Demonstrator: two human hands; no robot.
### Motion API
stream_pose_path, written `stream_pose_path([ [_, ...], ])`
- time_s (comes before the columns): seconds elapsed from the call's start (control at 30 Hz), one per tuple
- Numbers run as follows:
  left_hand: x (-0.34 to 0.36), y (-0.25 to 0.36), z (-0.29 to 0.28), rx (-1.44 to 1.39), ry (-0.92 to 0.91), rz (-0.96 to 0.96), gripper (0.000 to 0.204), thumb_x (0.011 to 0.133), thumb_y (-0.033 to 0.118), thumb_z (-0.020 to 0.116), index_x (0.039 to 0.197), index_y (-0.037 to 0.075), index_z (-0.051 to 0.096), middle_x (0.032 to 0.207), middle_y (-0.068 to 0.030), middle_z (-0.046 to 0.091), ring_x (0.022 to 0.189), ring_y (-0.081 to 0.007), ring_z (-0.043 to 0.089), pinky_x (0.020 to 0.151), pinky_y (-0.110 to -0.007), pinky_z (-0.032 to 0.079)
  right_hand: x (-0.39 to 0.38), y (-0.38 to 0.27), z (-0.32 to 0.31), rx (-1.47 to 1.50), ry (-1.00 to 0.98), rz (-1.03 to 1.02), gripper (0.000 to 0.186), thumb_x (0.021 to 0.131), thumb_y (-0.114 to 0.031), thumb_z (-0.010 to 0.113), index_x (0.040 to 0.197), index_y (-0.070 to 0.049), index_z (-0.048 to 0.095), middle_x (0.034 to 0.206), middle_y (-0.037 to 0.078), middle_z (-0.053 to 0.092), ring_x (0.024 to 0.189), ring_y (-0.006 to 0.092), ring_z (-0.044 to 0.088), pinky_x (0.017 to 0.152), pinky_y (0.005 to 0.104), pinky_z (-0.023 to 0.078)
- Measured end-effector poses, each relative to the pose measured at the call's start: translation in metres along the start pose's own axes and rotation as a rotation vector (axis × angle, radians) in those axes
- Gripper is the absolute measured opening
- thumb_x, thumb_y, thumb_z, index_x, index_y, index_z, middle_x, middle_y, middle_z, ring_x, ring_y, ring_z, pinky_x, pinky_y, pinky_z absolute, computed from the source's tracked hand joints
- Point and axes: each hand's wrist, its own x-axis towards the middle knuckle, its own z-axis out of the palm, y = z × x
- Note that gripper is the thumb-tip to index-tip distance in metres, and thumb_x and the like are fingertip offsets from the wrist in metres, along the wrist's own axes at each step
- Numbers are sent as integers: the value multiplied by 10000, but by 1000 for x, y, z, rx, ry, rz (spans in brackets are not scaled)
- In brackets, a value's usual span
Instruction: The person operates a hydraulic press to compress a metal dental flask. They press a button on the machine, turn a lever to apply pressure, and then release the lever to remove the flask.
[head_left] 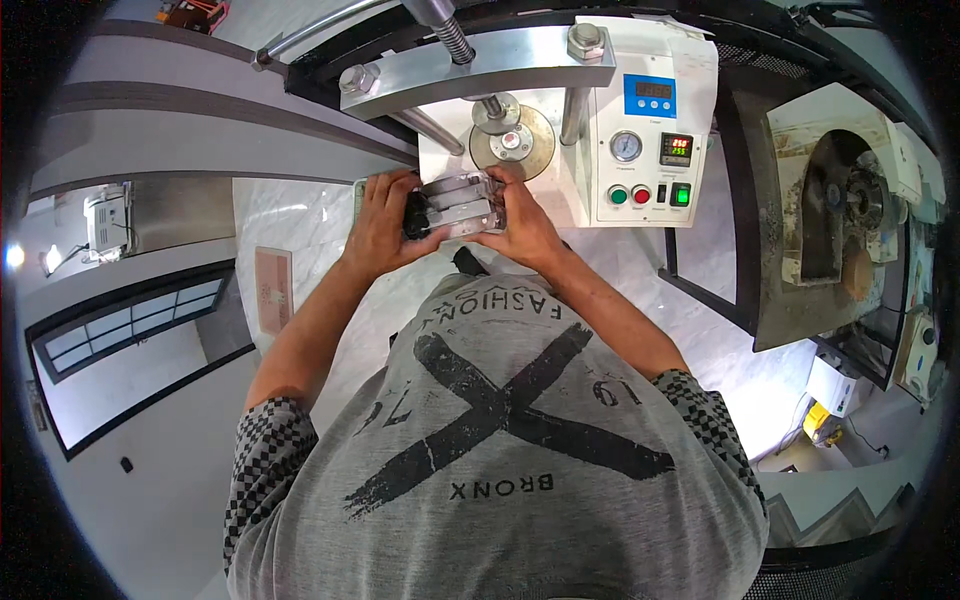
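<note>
Between my two hands, close to the front of a press, is a silvery, shiny box-like block point(463, 208) with pale bars across it and a black part at its left end. The fingers of my left hand point(380, 222) wrap round that black end. My right hand point(522, 222) grips the opposite end, its thumb and fingers bent round the edge. Just beyond the block, the press's round metal plate point(541, 142) lies under a threaded spindle point(455, 40). What the block contains is too small to make out.
A steel crossbar point(480, 75) with large bolts spans the press, on posts. Right of it stands a white control box point(655, 125) with a gauge, displays and buttons. Farther right is an open-fronted machine point(840, 190). A pinkish panel point(273, 290) is at the left.
</note>
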Motion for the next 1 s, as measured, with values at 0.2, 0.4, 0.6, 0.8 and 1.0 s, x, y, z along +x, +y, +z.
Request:
stream_pose_path([
  [0.2,-20,-16,1,-72,-151,-76,678,831,346,811,1330,2,508,1329,-233,511,1207,-422,529,1016,-493,463,2,-1,-1,-26,0,21,958,697,-295,924,1402,50,374,1463,248,452,1323,408,502,1068,431,460],
  [0.4,-17,-13,-15,-42,-236,-84,597,896,212,733,1374,-9,450,1307,-247,544,1192,-439,571,1003,-479,497,6,-3,-2,-1,5,19,1015,699,-306,925,1454,35,339,1403,237,485,1274,399,537,1037,431,482],
  [0.6,-33,-8,0,-270,-162,-362,445,948,169,610,1330,4,452,1272,-250,538,1180,-433,557,1015,-453,452,8,-6,-1,-25,37,12,1014,703,-317,923,1458,23,340,1364,234,496,1252,405,541,1017,443,488],
  [0.8,-25,-9,11,-42,434,-819,389,1052,357,552,1255,27,575,1207,-175,539,1115,-296,492,1043,-400,364,9,-6,0,-17,39,35,1012,706,-331,925,1454,23,343,1352,239,487,1250,409,533,1011,445,489],
  [1.0,-10,15,-2,-734,641,-665,234,1012,136,624,1220,28,623,1256,-126,574,1122,-251,613,963,-339,489,10,-10,-2,-7,34,48,1003,704,-309,929,1454,13,347,1350,239,486,1228,400,551,1003,437,498],
])
